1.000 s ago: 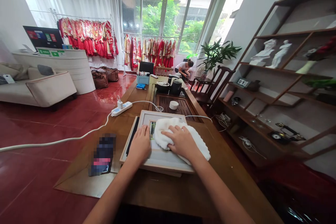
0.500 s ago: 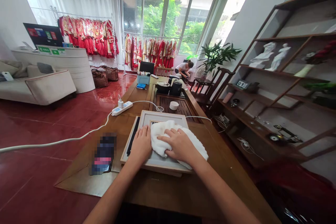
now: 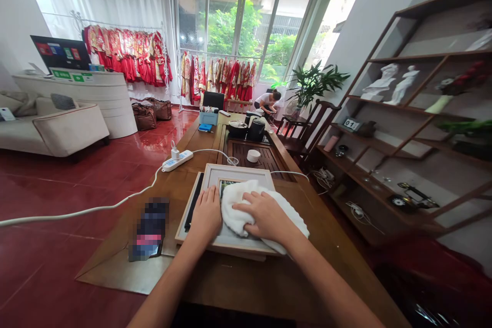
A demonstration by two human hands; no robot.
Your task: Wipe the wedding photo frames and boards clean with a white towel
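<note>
A framed picture [image 3: 265,175] with a pale wooden edge and wide light mat lies flat on the wooden table [image 3: 230,279]. My left hand [image 3: 206,212] rests flat on its left side, fingers stretched forward and holding nothing. Under my right hand [image 3: 265,214] is a bunched white towel [image 3: 236,200], pressed onto the glass with the fingers bent into the cloth. The towel hides most of the picture inside the mat and hangs over the right edge. Beneath the framed picture lies another flat framed piece with a dark strip along its left.
A phone [image 3: 149,228] lies left of the frame, near a white power strip [image 3: 177,160] with cables. Beyond are a white cup [image 3: 253,156], a tea tray and a black kettle [image 3: 255,129]. Shelves [image 3: 384,100] stand at right; another person [image 3: 267,102] bends down far back.
My right hand and the towel have shifted slightly right and toward me, uncovering more of the picture's upper edge. My left hand stays on the frame. The whole view has shifted slightly.
</note>
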